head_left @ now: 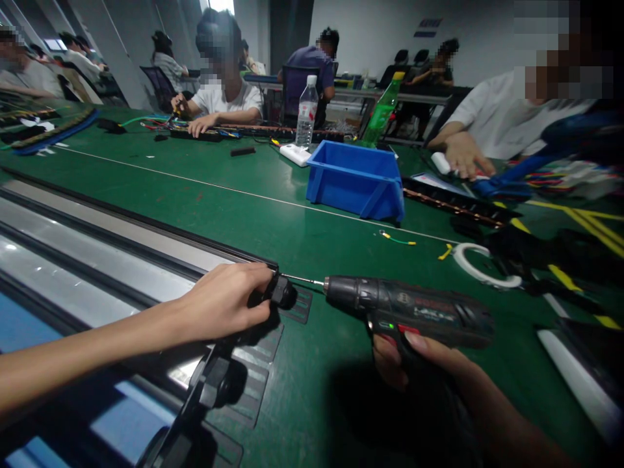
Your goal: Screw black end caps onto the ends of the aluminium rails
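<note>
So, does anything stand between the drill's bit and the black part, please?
Nothing visible does: the bit of the drill in the right hand reaches straight to the black part at the left hand.

The left hand (227,300) grips a black part (281,292) resting on the green table (205,195). The right hand (414,357) holds a drill (409,311) horizontally, its bit (302,280) meeting the part. Behind stand a blue bin (358,180), a clear bottle (307,112) and a green bottle (383,110). A white tape ring (480,265) lies at right.
</note>
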`<state>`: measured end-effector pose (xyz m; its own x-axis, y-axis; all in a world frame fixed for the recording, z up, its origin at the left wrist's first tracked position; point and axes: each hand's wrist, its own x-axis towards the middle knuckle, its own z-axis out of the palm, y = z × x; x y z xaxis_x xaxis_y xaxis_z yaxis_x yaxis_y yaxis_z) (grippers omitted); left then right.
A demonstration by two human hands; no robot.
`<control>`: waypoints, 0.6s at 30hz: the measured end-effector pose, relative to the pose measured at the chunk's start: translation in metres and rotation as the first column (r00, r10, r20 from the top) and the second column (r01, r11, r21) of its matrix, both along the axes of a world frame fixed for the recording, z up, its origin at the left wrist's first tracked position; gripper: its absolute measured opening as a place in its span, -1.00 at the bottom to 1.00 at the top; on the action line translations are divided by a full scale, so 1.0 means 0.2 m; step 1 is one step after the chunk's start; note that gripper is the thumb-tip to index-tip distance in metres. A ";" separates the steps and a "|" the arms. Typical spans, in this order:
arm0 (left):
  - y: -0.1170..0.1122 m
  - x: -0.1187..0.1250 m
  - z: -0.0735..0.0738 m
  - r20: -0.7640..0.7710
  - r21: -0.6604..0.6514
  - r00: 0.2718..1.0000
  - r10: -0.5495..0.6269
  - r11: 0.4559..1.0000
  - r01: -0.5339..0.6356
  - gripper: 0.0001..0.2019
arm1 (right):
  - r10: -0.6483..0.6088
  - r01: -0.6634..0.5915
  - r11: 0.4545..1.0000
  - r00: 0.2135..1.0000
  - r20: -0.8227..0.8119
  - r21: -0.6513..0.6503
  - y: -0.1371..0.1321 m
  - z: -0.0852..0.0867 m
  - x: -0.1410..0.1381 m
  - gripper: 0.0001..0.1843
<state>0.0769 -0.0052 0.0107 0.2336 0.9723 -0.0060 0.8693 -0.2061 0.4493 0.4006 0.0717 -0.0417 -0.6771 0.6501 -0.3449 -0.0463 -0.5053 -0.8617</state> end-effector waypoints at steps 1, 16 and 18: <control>0.00 0.00 0.00 0.000 0.002 1.000 -0.002 1.000 0.002 -0.84 | 0.029 -0.029 1.000 1.000 0.008 -0.013 0.01 0.00 0.01 -0.55; 0.00 0.00 -0.01 -0.042 0.002 0.999 -0.003 1.000 0.004 -0.89 | 0.077 -0.104 0.980 0.984 -0.159 -0.170 0.03 0.03 0.04 -0.52; -0.01 0.00 -0.01 -0.040 0.003 0.999 -0.005 1.000 0.005 -0.90 | 0.036 -0.081 0.974 0.978 -0.206 -0.212 0.04 0.03 0.05 -0.55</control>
